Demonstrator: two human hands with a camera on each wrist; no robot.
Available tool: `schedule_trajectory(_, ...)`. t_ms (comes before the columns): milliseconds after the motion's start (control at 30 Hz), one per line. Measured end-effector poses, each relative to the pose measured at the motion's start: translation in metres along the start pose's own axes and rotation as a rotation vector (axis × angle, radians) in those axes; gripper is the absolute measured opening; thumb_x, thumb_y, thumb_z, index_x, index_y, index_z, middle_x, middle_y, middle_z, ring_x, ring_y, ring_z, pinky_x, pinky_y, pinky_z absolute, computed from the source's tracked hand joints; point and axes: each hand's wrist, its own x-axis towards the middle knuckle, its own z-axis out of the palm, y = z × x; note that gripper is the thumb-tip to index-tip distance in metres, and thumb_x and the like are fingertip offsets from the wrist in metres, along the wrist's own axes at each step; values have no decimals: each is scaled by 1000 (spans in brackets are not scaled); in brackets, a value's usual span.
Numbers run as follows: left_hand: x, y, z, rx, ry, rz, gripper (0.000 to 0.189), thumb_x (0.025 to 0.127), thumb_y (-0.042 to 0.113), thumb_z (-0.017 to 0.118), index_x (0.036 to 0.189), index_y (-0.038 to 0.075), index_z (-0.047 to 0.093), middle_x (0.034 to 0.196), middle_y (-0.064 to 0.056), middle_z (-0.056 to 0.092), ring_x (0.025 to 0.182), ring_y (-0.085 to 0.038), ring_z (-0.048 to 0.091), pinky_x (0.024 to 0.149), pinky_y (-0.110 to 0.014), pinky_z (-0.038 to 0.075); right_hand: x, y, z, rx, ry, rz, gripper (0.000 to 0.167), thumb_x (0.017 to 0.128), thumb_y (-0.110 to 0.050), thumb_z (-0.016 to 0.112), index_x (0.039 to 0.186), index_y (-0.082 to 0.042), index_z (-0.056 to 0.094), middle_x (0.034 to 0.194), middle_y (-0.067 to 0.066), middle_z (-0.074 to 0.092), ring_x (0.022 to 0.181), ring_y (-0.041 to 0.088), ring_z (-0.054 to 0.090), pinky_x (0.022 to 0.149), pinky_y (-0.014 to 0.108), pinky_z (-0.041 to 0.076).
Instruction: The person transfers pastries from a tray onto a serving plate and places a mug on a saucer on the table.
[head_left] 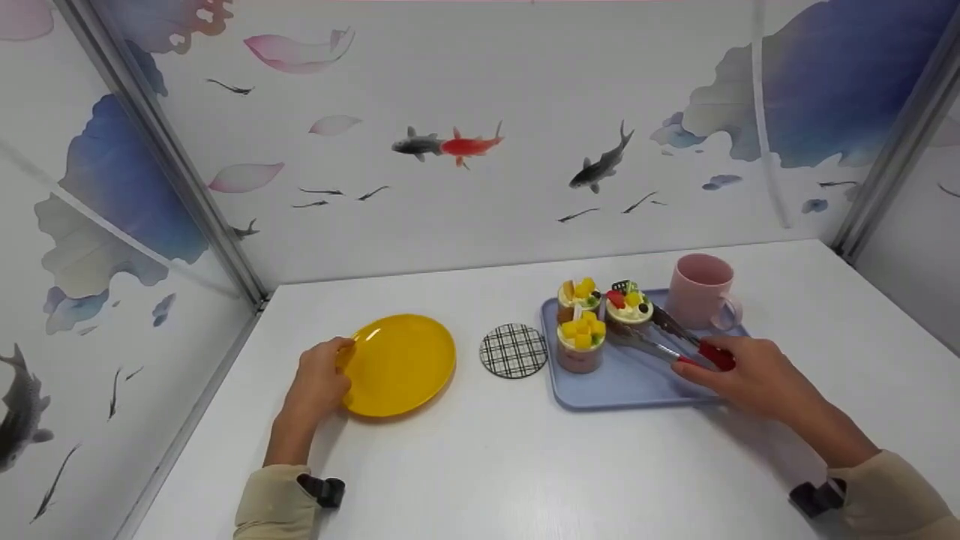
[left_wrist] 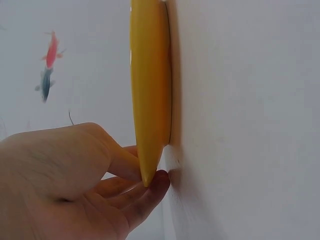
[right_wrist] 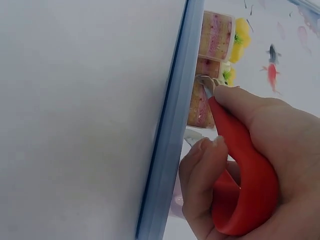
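At the left, my left hand pinches the near-left rim of a yellow plate, thumb above and fingers underneath, as the left wrist view shows. The plate lies level at the table surface. My right hand grips red-handled metal tongs over the blue tray. Their jaws stand apart, one either side of a fruit-topped dessert cup with strawberry and mango. Close beside it on the tray are two more dessert cups, one with mango cubes in front and another behind.
The blue tray sits on the right of the white table. A pink mug stands at its back right corner. Between plate and tray lies a round checked coaster. Printed wall panels border the table.
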Motion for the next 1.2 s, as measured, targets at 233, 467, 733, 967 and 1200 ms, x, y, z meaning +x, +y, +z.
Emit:
schedule_trajectory(233,0,1,0,-8,-13,-16,58,93,-17,56,149,-6,57,153,-31,57,146,-47,52,128,-61,38,7,1,0,9,-46,26,72,88,-68,79,116,-3,68,88,7,60,91,25,54,60,31,43)
schedule_trajectory(467,0,2,1,-25,-29,-40,58,93,-17,56,150,-5,57,156,-30,56,147,-46,51,129,-61,37,16,2,5,24,-36,-5,77,88,-65,81,125,0,66,99,11,65,97,30,58,65,31,51)
schedule_trajectory(733,0,2,-1,-34,-25,-29,59,93,-18,56,150,-5,57,156,-30,55,147,-46,51,129,-62,37,19,3,7,4,27,-64,66,90,-58,83,126,-3,71,90,6,64,93,27,56,60,29,47)
schedule_trajectory(967,1,1,-1,-4,-16,-21,58,91,-17,58,148,-5,59,153,-30,58,149,-48,50,129,-61,37,17,8,5,-13,51,-59,66,93,-60,79,122,-1,72,87,6,65,89,26,56,61,30,45)
schedule_trajectory(1200,1,0,-1,-9,-18,-30,57,92,-16,58,148,-5,59,154,-30,58,147,-47,52,128,-61,39,16,9,4,-21,60,-55,67,93,-62,77,121,-2,72,88,6,66,90,27,57,61,31,46)
